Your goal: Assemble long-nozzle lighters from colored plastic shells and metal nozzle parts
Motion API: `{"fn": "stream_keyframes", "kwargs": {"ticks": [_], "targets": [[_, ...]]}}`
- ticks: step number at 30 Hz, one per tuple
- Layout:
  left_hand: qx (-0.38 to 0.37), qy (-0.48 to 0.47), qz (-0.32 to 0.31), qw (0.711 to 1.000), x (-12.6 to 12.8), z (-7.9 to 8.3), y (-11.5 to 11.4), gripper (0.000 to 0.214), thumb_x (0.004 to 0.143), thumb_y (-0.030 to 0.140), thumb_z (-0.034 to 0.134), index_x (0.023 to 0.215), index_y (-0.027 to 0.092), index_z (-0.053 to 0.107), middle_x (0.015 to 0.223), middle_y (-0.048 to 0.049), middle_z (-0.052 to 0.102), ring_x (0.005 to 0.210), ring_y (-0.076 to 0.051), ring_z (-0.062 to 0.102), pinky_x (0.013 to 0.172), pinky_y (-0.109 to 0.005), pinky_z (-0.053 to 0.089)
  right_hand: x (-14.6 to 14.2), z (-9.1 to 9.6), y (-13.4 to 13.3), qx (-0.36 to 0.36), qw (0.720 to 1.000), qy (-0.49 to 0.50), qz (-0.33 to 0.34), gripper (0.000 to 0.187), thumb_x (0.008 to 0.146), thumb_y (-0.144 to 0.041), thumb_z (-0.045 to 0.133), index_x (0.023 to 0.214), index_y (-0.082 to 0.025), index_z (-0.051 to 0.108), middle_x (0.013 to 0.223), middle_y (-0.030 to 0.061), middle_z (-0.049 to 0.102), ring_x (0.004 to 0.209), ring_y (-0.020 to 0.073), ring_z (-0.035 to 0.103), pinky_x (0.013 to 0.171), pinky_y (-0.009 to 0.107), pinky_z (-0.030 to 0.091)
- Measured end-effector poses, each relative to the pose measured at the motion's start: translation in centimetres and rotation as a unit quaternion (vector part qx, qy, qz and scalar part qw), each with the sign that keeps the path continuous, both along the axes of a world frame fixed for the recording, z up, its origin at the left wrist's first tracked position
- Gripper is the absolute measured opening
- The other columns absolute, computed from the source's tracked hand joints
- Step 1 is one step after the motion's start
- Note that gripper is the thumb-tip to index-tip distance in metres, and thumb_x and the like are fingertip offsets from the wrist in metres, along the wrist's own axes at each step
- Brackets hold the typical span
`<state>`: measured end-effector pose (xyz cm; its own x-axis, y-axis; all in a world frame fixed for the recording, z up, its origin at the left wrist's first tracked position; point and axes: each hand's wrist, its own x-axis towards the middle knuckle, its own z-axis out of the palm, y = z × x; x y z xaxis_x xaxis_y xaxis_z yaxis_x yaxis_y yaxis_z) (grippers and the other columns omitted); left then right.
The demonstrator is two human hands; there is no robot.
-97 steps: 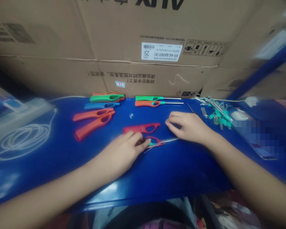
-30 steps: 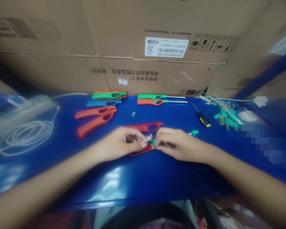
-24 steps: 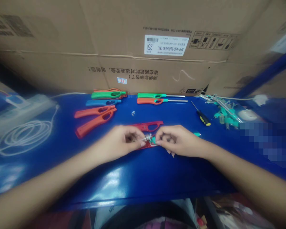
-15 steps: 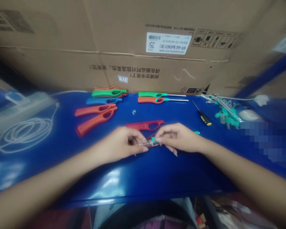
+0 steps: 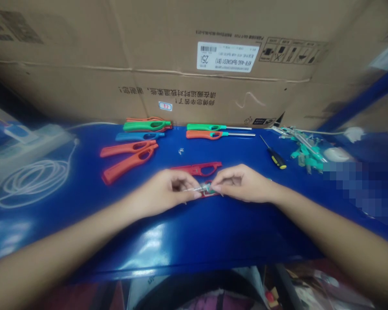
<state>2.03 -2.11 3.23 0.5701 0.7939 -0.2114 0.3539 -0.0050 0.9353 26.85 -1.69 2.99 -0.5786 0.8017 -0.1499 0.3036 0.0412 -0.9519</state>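
My left hand (image 5: 170,189) has thumb and fingers closed on the clear end of a lighter insert (image 5: 203,188), a transparent tube with a green part. From the other side, my right hand (image 5: 242,184) pinches the insert's green end; its fingertips hide some of it. Directly beneath lies a red lighter shell half (image 5: 209,194), mostly covered by my hands. I cannot tell how far the insert sits inside it. Another red shell half (image 5: 208,169) rests on the blue table just beyond my fingers.
Orange, blue and green lighter handles (image 5: 129,161) lie at left. Two lighters with metal tubes (image 5: 220,134) are at the back, near small metal bits (image 5: 181,151). A screwdriver (image 5: 277,158) and a pile of green-and-clear inserts (image 5: 305,150) lie right. A cardboard wall (image 5: 93,94) stands behind.
The insert's clear tube now tilts slightly differently, and more of it shows between my hands. My right hand's lower fingers have curled in; both hands stay nearly in place.
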Motion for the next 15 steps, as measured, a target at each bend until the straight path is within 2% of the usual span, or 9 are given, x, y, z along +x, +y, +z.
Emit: {"fn": "stream_keyframes", "kwargs": {"ticks": [3,8,15], "targets": [[0.004,0.006,-0.003,1.0,-0.02,0.02,-0.03,0.027,0.08,0.036,0.075,0.095,0.014,0.074,0.085,-0.0052,0.074,0.075,-0.015,0.065,0.07,-0.027,0.052,-0.01,0.1,-0.12,-0.005,1.0,0.009,0.001,0.028,0.082,-0.04,0.075,0.094,-0.014,0.075,0.078,0.003,0.071,0.068,0.0112,0.062,0.063,0.024,0.05],[0.013,0.011,-0.003,1.0,-0.01,-0.04,-0.04,0.026,0.081,0.036,0.075,0.093,0.014,0.074,0.084,-0.0055,0.074,0.075,-0.016,0.065,0.071,-0.027,0.052,-0.14,0.33,-0.19,-0.016,1.0,0.004,0.0,0.03,0.085,-0.041,0.074,0.098,-0.014,0.075,0.067,-0.0019,0.064,0.05,0.0059,0.048,0.048,0.021,0.039],[0.014,0.015,-0.003,1.0,0.09,0.04,-0.1,0.026,0.081,0.036,0.075,0.094,0.013,0.075,0.084,-0.0058,0.075,0.075,-0.016,0.065,0.07,-0.027,0.051,-0.11,0.22,-0.01,0.013,1.0,-0.004,-0.005,0.028,0.082,-0.041,0.075,0.091,-0.015,0.076,0.084,0.0044,0.073,0.073,0.0127,0.063,0.07,0.026,0.051]]}}
